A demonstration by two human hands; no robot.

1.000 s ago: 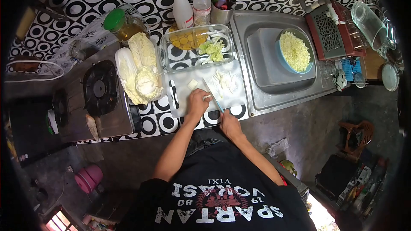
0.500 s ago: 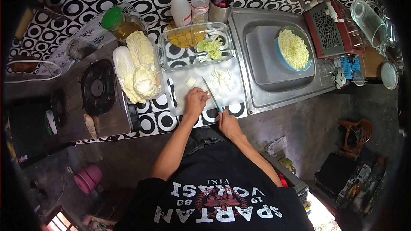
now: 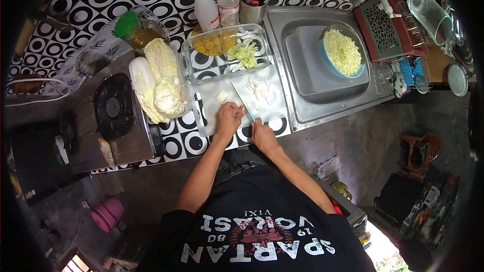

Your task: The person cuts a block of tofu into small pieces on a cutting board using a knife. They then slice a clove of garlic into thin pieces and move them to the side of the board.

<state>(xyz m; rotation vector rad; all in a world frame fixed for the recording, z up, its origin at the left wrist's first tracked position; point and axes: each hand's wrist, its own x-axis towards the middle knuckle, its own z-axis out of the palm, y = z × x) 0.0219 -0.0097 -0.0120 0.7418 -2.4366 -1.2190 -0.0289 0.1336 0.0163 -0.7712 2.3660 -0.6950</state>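
My right hand (image 3: 264,136) is closed round the light blue handle of a knife (image 3: 242,99). Its blade points up and left across a translucent cutting board (image 3: 206,125). Left of the blade, my left hand (image 3: 230,117) rests on the board with its fingers curled together close to the edge. Whatever those fingers press on is hidden beneath them. A pale square piece (image 3: 222,96) lies just above my left hand. To the right of the blade, thin white cut strips (image 3: 261,91) are spread in a loose pile.
Behind the board stands a glass dish (image 3: 194,77) holding leafy green pieces (image 3: 244,54). Napa cabbages (image 3: 164,83) lie at left beside the stove (image 3: 83,143). A blue bowl of chopped cabbage (image 3: 344,53) sits in the sink area (image 3: 282,25). Bottles (image 3: 229,7) stand at the back.
The view has shifted slightly. The knife's tip sits a little further left and up, and my right hand has moved slightly left and up with it. My left hand stays at nearly the same spot.
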